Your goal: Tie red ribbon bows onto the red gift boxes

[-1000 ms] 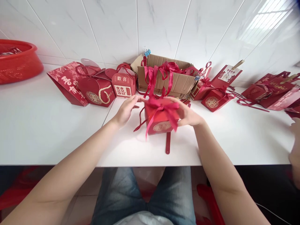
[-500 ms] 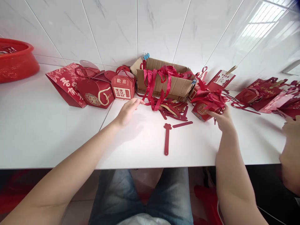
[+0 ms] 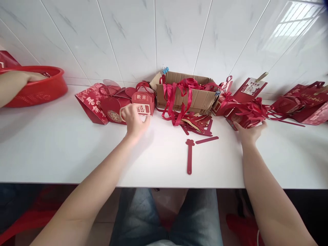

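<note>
My left hand [image 3: 135, 122] is over the front of the red gift boxes on the left, fingers curled forward and thumb apart. It hides part of the rope-handled box [image 3: 114, 108] and of the small box with cream label [image 3: 141, 98]. I cannot make out anything in its grasp. On the right, my right hand [image 3: 249, 132] has its thumb and fingers spread at the near side of a red candy box [image 3: 237, 118] topped with a ribbon bow [image 3: 252, 108]. The box rests on the table, against or just behind the fingers.
A cardboard box [image 3: 189, 99] of red ribbons stands by the tiled wall. Before it lie several red strips [image 3: 198, 123] and one flower-ended strip [image 3: 189, 157]. Another person's arm [image 3: 15, 83] reaches into a red basin [image 3: 48, 89]. More gift boxes [image 3: 302, 99] stand far right.
My left hand has moved left to the gift boxes. My right hand has spread its fingers at the ribboned box. The view has turned left, and another person's arm appears at the basin.
</note>
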Tool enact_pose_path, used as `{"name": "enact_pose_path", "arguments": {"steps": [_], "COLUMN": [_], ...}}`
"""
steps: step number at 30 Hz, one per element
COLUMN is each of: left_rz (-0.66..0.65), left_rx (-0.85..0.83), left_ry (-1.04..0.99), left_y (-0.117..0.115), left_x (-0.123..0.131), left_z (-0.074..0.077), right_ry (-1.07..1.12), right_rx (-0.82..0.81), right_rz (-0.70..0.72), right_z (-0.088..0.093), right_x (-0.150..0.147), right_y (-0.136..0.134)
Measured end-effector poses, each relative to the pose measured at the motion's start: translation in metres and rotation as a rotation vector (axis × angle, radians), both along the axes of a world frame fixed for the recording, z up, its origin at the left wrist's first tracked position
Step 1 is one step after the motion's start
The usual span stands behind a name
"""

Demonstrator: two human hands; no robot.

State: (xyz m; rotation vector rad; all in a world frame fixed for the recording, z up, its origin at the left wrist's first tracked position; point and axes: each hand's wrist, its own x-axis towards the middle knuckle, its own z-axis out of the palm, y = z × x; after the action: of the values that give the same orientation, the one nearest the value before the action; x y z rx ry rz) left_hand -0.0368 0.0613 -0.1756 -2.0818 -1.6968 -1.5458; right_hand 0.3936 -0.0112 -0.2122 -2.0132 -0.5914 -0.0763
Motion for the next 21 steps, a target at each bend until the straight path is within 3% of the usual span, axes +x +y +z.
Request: {"name": "enact_pose_path", "arguments": {"steps": [3,6,8,12,16,19,21], "left_rz": [0.209,0.424,0.538,0.569,0.618,0.706,0.655], "left_rx": [0.159,0.214,0.188,0.053,0.066,0.326,0.568], "left_ry": [-0.05,-0.272,-0.45,-0.634,-0.685,-0.606,-0.433], "left_y": [0.009,0.023,0.036,0.06,0.062,0.046,0.031], "left_x": [-0.026,-0.062,-0.089,-0.13,-0.139,-0.132,-0.123], "left_z": [0.014,0.021,0.019,0.006,0.008,0.027,0.043], "right_ry": [0.023,-0.041,-0.052,-0.051,-0.088,-0.152,-0.216], "right_rx": [-0.106,-0.125,-0.106,-0.062,-0.003,0.079,0.157], "right_rz": [-0.168,-0.198,-0.188,-0.161,-0.132,-0.117,-0.088], "right_z": [0.007,0.013,0.015,0.014,0.014,0.018,0.022], "right_x": [-0.012,-0.019,-0.022,-0.023,-0.023,-0.032,-0.045], "right_y": [0.001,-0.001,-0.002,-0.002,-0.003,-0.006,-0.007]}}
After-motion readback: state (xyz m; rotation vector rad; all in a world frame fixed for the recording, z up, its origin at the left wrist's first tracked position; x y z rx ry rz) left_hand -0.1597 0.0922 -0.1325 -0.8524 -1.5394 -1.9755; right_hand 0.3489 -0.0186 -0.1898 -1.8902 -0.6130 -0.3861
